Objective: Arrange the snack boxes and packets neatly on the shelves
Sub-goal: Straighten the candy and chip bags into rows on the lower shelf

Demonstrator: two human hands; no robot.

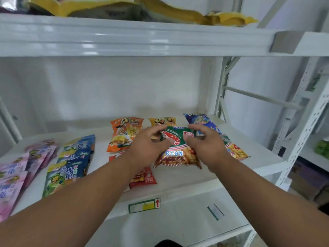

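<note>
Item, prawn cracker packet: I am watching the left hand and right hand pinching its far corners at ten and two o'clock, long axis running twelve-to-six, lying mid-right on the shelf, both hands equally near.
</note>
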